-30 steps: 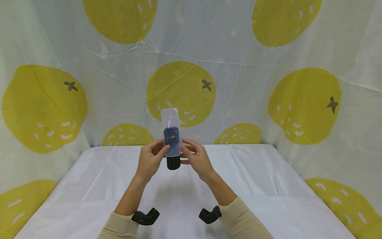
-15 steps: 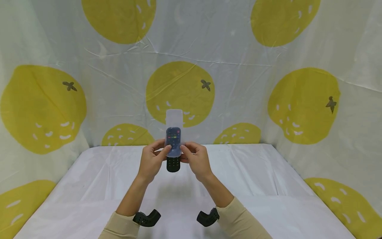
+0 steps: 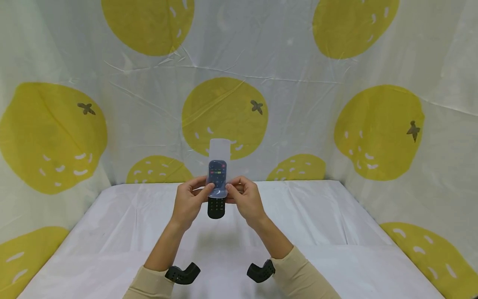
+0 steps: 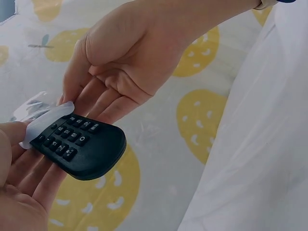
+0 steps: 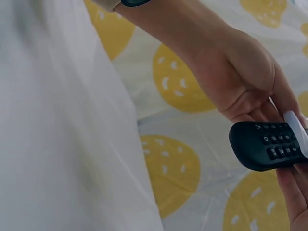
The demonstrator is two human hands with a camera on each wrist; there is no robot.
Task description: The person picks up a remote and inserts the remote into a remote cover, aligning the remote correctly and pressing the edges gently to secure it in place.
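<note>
Held up above the table is a black remote control (image 3: pixel 216 207), upright, its upper part inside a translucent sleeve (image 3: pixel 219 148) and its lower keypad end sticking out below. The sleeve's upper end stands flat past the top of the remote. My left hand (image 3: pixel 188 202) pinches the sleeve's edge from the left, thumb in front and fingers behind. From the right, my right hand (image 3: pixel 247 202) pinches the opposite edge the same way. In the left wrist view the sleeve's whitish rim (image 4: pixel 48 122) wraps around the remote's middle, with fingers under it.
A white cloth covers the table (image 3: pixel 298 220). Behind and at both sides hangs a pale curtain (image 3: pixel 298 104) printed with large yellow fruit. A black band-like device (image 3: pixel 183 274) sits at each wrist over the beige sleeves.
The translucent sleeve has straightened from a slight tilt and moved a little right and down. More of the remote's lower end shows below it. Both hands keep their pinch.
</note>
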